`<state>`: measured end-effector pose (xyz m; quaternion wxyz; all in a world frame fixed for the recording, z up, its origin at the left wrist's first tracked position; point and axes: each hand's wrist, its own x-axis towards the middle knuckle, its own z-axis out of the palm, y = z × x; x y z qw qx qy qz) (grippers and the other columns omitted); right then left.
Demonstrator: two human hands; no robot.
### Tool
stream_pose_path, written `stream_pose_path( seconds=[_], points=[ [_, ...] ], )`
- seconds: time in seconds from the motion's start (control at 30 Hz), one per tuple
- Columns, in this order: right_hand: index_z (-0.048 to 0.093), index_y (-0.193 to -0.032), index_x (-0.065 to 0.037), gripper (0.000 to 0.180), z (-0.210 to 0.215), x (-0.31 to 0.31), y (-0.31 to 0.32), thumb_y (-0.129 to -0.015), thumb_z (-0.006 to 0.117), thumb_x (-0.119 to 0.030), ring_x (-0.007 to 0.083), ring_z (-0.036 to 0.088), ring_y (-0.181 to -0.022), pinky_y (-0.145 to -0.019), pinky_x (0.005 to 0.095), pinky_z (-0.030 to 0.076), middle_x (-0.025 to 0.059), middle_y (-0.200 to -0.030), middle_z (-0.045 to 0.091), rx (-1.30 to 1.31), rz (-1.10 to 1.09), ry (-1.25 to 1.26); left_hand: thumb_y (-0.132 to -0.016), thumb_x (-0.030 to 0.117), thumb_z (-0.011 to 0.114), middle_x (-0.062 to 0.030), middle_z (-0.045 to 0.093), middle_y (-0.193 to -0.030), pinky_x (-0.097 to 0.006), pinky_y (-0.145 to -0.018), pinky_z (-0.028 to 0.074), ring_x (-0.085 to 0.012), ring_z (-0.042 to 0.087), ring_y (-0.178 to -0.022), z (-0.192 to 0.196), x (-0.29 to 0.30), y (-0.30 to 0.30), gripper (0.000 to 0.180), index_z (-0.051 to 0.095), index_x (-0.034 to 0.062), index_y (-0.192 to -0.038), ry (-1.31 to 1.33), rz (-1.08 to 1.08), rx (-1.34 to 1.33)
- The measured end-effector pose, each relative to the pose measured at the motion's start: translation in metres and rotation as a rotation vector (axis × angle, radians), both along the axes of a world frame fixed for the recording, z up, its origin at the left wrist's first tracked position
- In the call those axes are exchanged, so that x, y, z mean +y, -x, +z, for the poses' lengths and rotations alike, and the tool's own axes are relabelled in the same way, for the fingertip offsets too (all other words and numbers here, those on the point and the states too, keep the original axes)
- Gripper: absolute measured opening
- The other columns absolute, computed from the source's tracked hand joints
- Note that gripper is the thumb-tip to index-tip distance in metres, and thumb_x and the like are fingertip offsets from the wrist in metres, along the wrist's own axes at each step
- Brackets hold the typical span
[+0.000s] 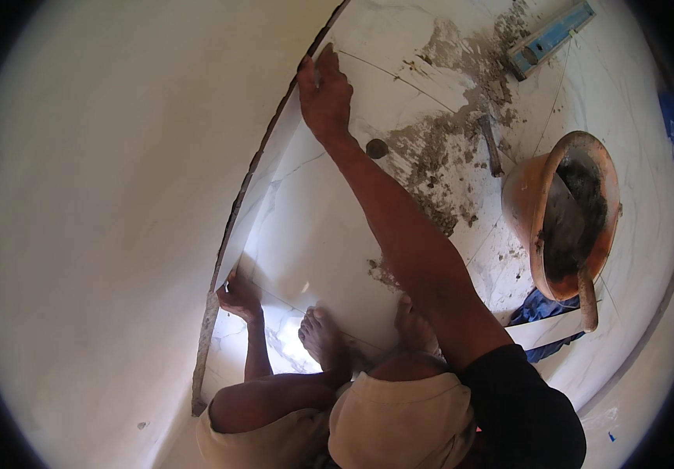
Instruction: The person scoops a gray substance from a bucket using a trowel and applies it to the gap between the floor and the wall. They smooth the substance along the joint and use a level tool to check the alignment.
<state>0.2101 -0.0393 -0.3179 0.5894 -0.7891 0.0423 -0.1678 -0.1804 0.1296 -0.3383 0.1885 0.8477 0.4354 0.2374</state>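
Observation:
A long, pale marbled tile strip (pixel 262 184) stands along the foot of the wall, just inside a dark, rough gap line. My right hand (pixel 327 98) is at its far end, thumb and fingers closed around the edge near the wall. At the near end, my left hand (pixel 241 298) has its fingers curled against the strip; part of the grip is hidden. My bare feet (pixel 323 340) rest on the floor tiles between my arms.
An orange bucket (pixel 523 199) leans at the right, holding grey mortar and a trowel (pixel 587 301). Mortar smears (pixel 431 156) cover the tiles, with a dark-handled tool (pixel 491 146) and a round dark piece (pixel 377 148) nearby. A blue spirit level (pixel 550 41) lies farther off; blue cloth (pixel 536 306) sits below the bucket.

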Motion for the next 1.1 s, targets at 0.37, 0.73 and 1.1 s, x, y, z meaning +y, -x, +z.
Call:
stream_pose_path(
  seconds=[0.37, 0.73, 1.1],
  points=[
    [0.053, -0.134, 0.012, 0.049, -0.019, 0.002, -0.008, -0.099, 0.062, -0.021, 0.0373, 0.071, -0.104, -0.083, 0.0384, 0.055, 0.031, -0.119, 0.066, -0.124, -0.066, 0.18, -0.093, 0.014, 0.073, -0.0155, 0.072, -0.082, -0.033, -0.06, 0.053, -0.021, 0.068, -0.072, -0.005, -0.006, -0.005, 0.024, 0.069, -0.0097, -0.09, 0.184, -0.021, -0.219],
    [0.049, -0.139, 0.011, 0.058, -0.018, 0.006, -0.001, -0.101, 0.055, -0.032, 0.044, 0.057, -0.125, -0.105, 0.046, 0.046, 0.0327, -0.136, 0.056, -0.06, 0.057, 0.026, -0.087, 0.016, 0.079, -0.0117, 0.076, -0.09, -0.033, -0.081, 0.053, -0.017, 0.069, -0.082, 0.038, -0.02, -0.008, 0.022, 0.075, -0.0023, -0.099, 0.198, 0.098, -0.21],
    [0.042, -0.143, 0.014, 0.065, 0.01, -0.006, 0.008, -0.104, 0.047, -0.038, 0.0408, 0.05, -0.135, -0.111, 0.0393, 0.041, 0.0333, -0.143, 0.05, 0.092, 0.152, -0.046, -0.084, 0.013, 0.079, -0.0113, 0.073, -0.073, -0.031, -0.053, 0.045, -0.0107, 0.055, -0.053, 0.012, -0.016, -0.005, 0.011, 0.078, 0.0044, -0.09, 0.075, 0.126, -0.131]
  ],
)
